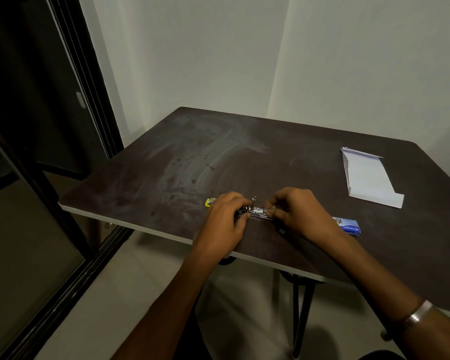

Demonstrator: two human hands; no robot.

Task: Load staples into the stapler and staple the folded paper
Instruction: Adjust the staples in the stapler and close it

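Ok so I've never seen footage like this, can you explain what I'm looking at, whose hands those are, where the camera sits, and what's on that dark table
This is a single picture from a wide-angle camera worn on a person's head, looking forward and down, so the two bare arms reaching in from the bottom are the wearer's own. No robot is involved. Both hands meet near the front edge of the dark table. The left hand and the right hand grip a small metal stapler between them; its yellow end sticks out beyond the left hand. A blue staple box lies just beside the right wrist. The folded white paper rests untouched at the far right. A metal bracelet circles the right wrist.
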